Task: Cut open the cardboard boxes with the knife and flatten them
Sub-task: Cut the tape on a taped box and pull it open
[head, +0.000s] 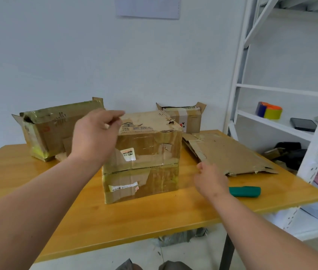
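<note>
The person is standing at the yellow wooden table point(115, 227) and is reaching with both hands toward the taped box point(144, 156) in the middle. The left hand point(95, 135) is hovering at the box's upper left corner, the fingers loosely bent and a little spread, holding nothing; I cannot tell if it is touching the cardboard. The right hand point(210, 180) is hanging just beside the box's right face, near the edge of the flattened cardboard point(230, 152), and it is also holding nothing; how its fingers are lying is hard to see from behind.

The green knife point(244, 191) is lying on the table just right of the right wrist, not in any hand. Two more boxes are waiting at the back: an open box point(56, 131) on the left, and a smaller open box point(185, 117) behind the middle one. So I think one box is done and three are remaining.

What could go wrong from here: the middle box is wrapped in much shiny tape, so the blade may be slipping on it and jumping toward the supporting left hand. If the person is turning the box now, the right forearm may be pushing the knife toward the table edge, which is near. The flattened sheet is hanging a little over the right side and could be sliding off when bumped
</note>
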